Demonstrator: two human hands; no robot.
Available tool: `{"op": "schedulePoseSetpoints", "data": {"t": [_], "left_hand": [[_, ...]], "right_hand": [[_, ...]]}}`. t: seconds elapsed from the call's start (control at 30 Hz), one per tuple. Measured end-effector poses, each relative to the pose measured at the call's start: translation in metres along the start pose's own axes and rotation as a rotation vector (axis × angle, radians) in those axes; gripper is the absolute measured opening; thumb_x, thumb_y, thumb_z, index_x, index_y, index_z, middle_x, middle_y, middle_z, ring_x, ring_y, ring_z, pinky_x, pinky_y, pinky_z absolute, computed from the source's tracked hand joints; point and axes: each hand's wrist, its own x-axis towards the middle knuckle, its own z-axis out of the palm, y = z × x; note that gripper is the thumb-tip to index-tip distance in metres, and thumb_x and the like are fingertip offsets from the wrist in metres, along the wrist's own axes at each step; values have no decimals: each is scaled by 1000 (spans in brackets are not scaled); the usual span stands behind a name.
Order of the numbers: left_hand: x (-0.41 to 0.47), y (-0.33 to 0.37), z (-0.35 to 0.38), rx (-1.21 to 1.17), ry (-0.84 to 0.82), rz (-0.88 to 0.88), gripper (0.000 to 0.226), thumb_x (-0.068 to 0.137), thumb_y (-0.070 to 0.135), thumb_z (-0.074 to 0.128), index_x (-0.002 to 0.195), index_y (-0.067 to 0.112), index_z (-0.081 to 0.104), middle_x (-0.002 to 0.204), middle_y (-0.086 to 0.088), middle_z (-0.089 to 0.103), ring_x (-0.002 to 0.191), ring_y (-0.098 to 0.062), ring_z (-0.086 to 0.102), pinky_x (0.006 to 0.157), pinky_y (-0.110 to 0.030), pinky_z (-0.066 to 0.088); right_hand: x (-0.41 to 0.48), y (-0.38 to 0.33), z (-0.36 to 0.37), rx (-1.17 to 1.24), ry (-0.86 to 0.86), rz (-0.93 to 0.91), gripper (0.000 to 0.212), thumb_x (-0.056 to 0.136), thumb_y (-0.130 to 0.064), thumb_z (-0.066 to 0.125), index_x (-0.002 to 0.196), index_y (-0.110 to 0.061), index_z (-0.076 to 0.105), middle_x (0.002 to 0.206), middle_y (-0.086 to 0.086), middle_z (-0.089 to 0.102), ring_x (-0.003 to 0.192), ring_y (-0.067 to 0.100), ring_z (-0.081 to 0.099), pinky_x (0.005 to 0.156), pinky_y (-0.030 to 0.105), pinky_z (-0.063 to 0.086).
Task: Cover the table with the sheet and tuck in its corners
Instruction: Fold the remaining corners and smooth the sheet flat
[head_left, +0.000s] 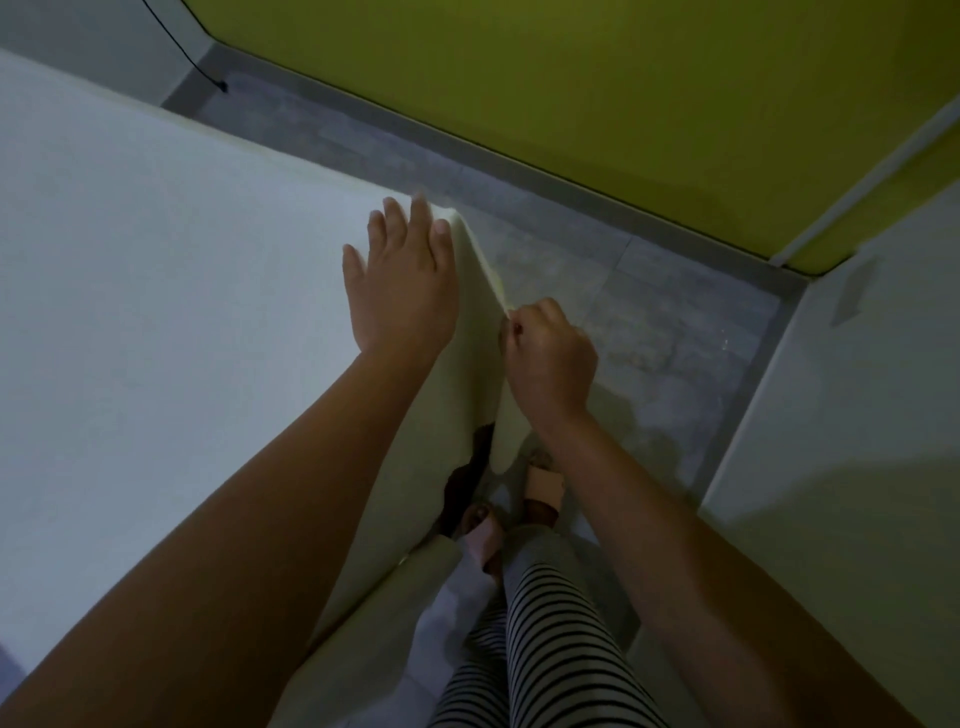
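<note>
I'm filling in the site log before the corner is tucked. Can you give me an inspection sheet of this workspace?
Surface: hidden under the sheet, which lies smooth on top.
Job's things: sheet corner hangs loose, one fold raised, not yet tucked.
Clutter: nothing seen.
Hands: left hand lies flat on the sheet at the corner; right hand pinches the raised fold.
Cables: one black cable reaches the floor, far left.
Surroundings: grey tiled floor, yellow-green wall, the person's sandalled feet.

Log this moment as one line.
step: corner tuck | left hand: pressing flat on sheet at corner | right hand: pinching hanging sheet fold | corner: not yet tucked
</note>
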Motion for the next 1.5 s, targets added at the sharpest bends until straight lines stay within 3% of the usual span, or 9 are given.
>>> {"op": "schedulePoseSetpoints", "data": {"t": [0.17,0.3,0.63,0.9,0.97,1.03,1.17,1.37,1.5], "left_hand": [[1,1,0,-19,-4,-16,53,103,38,10,152,21,18,160,-5,13,149,-20,7,119,-44,6],[-1,2,-1,-21,-12,3,52,103,37,11,152,20,17,160,-5,13,148,-19,7,119,-43,7],[-3,3,-2,-51,-16,33,53,103,38,11,152,20,16,161,-4,12,148,-18,7,119,-43,7],[-11,-4,-13,-208,-55,67,52,104,38,17,152,18,18,161,-5,8,149,-18,3,120,-40,1],[-24,-10,-19,-227,-56,92,53,103,40,17,152,19,16,161,-4,5,148,-17,0,119,-39,-1],[-40,-22,-26,-205,-42,102,54,103,41,17,152,19,15,161,-2,4,148,-15,-1,118,-37,-3],[-63,-56,-39,-225,-8,0,52,103,38,20,152,19,18,161,-1,7,148,-13,0,118,-35,-3],[-95,-96,-55,-239,77,-116,51,103,36,23,151,17,22,160,-3,11,148,-15,4,120,-37,-2],[-113,-118,-63,-240,121,-178,51,104,34,22,151,16,21,160,-3,10,148,-15,3,119,-37,-4]], "right_hand": [[15,-10,-15,65,126,-24,17,80,-12,63,63,-12,60,68,4,57,45,20,41,47,27,31],[2,5,0,2,31,-18,18,80,-9,64,62,-10,59,67,8,57,45,29,48,47,31,37],[0,10,16,-107,-51,-44,21,70,-2,69,58,-11,54,62,8,55,45,26,46,54,27,26],[-15,4,25,-130,-143,-15,24,69,-3,70,57,-11,51,61,10,55,48,28,51,52,30,37],[-22,8,23,-105,-196,11,16,78,0,60,63,-5,58,66,15,60,58,32,58,60,34,44],[-33,12,18,-165,-422,-36,18,91,-6,49,83,0,64,85,20,65,79,36,62,75,35,43],[-47,19,-4,-420,-759,-140,21,88,0,50,99,-5,66,109,13,61,95,29,62,76,30,43],[-26,3,-39,-371,-690,-136,18,85,2,51,71,-4,60,96,14,61,86,33,63,70,33,45],[-14,-16,-65,-409,-549,-228,22,90,-8,48,93,-13,69,99,7,63,85,26,62,67,29,37]]}}
